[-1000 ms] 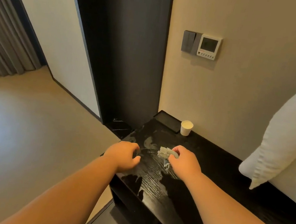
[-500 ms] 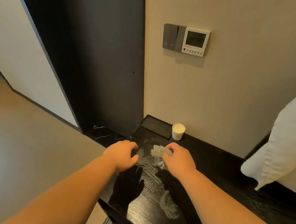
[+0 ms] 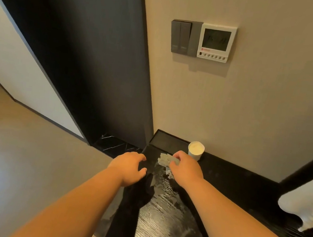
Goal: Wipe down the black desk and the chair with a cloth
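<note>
The black desk (image 3: 165,223) runs from the bottom middle toward the wall, its wood grain glossy with wet streaks. My right hand (image 3: 185,169) grips a small pale cloth (image 3: 164,160) bunched under its fingers and holds it against the desktop near the far left corner. To its left, my left hand (image 3: 129,167) hovers at the desk's left edge with fingers loosely curled, holding nothing. No chair is in view.
A white paper cup (image 3: 195,150) stands by the wall just beyond my right hand, next to a black tray (image 3: 165,141). A white pillow (image 3: 307,205) hangs over the desk at the right. Switches and a thermostat (image 3: 216,42) sit on the wall.
Both hands have slid farther along the desk toward the wall and the cup, the cloth moving with the right hand. My view has tilted up and closer to the wall.
</note>
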`<state>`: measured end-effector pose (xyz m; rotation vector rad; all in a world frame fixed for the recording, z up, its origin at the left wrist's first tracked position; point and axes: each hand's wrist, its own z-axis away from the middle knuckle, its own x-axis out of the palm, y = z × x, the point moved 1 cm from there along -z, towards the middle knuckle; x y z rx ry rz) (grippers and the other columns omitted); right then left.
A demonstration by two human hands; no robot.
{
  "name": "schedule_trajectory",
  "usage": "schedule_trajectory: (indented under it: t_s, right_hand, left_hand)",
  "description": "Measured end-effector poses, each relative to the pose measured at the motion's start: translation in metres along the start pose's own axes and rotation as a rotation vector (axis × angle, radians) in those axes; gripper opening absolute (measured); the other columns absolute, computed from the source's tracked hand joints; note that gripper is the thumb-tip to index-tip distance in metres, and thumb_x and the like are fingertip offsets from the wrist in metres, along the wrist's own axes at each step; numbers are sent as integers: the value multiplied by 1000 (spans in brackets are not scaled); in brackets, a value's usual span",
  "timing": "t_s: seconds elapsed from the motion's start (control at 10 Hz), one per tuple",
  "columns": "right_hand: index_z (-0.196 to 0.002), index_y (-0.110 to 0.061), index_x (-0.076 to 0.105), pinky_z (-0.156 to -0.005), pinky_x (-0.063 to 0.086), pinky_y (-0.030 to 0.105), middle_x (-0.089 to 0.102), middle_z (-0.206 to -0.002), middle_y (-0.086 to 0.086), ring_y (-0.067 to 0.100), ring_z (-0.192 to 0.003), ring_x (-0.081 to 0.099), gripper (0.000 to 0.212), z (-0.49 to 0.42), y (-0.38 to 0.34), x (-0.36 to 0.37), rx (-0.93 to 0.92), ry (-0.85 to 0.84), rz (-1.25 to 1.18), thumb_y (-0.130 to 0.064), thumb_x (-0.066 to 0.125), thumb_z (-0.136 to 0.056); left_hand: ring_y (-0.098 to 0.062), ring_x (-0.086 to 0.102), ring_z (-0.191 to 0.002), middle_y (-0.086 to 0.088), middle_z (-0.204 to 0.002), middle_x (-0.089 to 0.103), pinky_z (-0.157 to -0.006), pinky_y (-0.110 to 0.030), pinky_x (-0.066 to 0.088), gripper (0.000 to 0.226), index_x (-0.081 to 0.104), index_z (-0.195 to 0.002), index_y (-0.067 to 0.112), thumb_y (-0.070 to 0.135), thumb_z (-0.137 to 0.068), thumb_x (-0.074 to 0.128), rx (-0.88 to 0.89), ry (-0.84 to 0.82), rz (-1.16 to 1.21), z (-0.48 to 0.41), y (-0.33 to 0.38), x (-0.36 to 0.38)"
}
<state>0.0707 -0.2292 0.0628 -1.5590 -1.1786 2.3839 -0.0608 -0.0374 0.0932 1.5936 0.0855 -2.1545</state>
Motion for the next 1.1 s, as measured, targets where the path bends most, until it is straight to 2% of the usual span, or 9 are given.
schedule_trajectory:
  t_s: [0.1,0.3,0.5,0.7,0.8,0.9,1.1]
  right_hand:
    - [-108,-33,58,-81,59,41,66,-105,-4,18,-91,63,8,-11,0,6,18,-5,-5,-34,56,-101]
    - [-110,-30,62,-78,59,41,66,-107,-3,20,-91,64,12,-45,-9,13,106,44,7,-33,57,-100]
    - [-109,-27,64,-84,58,43,68,-105,-3,20,-96,64,12,-89,-27,15,187,105,-2,-27,61,-97]
    - [-120,-22,65,-85,53,38,69,-116,4,24,-101,64,20,-134,-35,16,277,151,16,-26,57,-102]
    - [-142,-21,58,-100,49,40,63,-137,6,28,-121,60,37,-144,-32,16,350,150,57,-25,52,-106]
    - [-153,-20,49,-113,42,43,53,-152,4,27,-136,52,47,-139,-33,17,400,169,61,-26,52,-106]
    - [-139,-21,61,-104,50,37,64,-137,1,23,-123,61,36,-117,-36,26,415,263,-34,-28,56,-104]
  left_hand:
    - [-20,57,-132,3,-147,58,-110,-43,50,59,49,-153,30,52,-99,59,28,-18,8,-24,-2,3]
    - [-20,57,-133,3,-147,59,-110,-42,50,57,52,-151,29,51,-99,58,164,-68,-7,-85,-13,3]
    - [-23,59,-127,0,-141,61,-103,-43,53,54,53,-148,28,51,-100,57,281,-117,-13,-153,-36,-12]
    - [-25,60,-126,-3,-140,63,-104,-45,53,53,55,-147,26,51,-100,57,334,-151,29,-197,-48,-19]
    - [-24,59,-126,-2,-140,62,-104,-44,52,52,55,-147,27,50,-101,56,382,-172,26,-207,-47,-21]
    - [-23,59,-126,-1,-141,62,-104,-44,52,53,54,-148,29,52,-100,56,414,-184,31,-211,-49,-22]
    - [-24,59,-127,-2,-143,62,-105,-45,52,54,53,-149,29,53,-100,56,458,-181,9,-213,-51,-23]
